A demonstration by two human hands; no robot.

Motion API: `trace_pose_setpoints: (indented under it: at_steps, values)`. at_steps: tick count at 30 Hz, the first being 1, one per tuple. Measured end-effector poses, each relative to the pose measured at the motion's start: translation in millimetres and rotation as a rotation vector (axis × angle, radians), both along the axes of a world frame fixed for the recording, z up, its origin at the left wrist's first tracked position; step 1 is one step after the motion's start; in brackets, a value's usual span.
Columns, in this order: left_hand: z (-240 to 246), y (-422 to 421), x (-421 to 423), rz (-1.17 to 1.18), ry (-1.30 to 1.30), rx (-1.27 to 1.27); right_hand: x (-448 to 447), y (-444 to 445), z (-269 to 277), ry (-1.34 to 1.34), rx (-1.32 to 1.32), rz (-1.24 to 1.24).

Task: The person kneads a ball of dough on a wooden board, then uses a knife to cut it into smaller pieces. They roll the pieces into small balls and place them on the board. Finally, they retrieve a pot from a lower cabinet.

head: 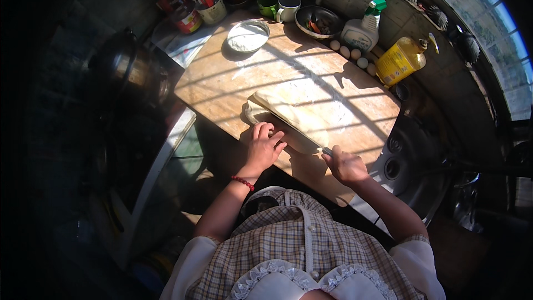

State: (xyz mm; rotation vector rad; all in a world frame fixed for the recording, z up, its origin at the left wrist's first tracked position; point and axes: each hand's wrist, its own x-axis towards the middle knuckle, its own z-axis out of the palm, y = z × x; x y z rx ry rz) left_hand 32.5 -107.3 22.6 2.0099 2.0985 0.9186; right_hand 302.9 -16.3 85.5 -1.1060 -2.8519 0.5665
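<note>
A slab of pale dough [294, 111] lies on a floured wooden board [208, 77]. My right hand [346, 166] grips the handle of a kitchen knife [297, 130]. Its long blade runs up and to the left along the dough, on edge, with dough on both sides near the far end. How deep the edge sits in the dough is hidden. My left hand [265, 145] is at the near side of the blade, fingers bent and apart, close to the dough's left end. Whether its fingertips touch the dough is not clear.
A bowl of flour [248, 36] stands on the board's far side. Behind are a green cup [267, 6], a white mug [288, 8], a pan [320, 21], several eggs [355, 54], a spray bottle [363, 29] and a yellow oil bottle [400, 61]. A sink [410, 154] lies right.
</note>
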Motion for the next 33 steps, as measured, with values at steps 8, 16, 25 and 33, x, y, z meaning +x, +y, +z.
trace_pose_setpoints:
  at_steps: [8,16,25,33]
  values:
    - [4.4,-2.5,0.0,-0.017,-0.05,0.003,-24.7,9.7,-34.6,0.133,0.46,0.119]
    - [1.3,-0.9,-1.7,0.018,0.014,0.01,-29.5,8.3,-39.3,0.246,0.517,0.113]
    - [-14.8,-1.4,-1.8,0.077,0.0,0.031,41.2,-2.9,-33.3,0.107,0.167,0.061]
    - [-15.3,-4.4,-1.2,0.066,0.023,0.033,40.0,-4.3,-1.8,0.067,0.198,0.041]
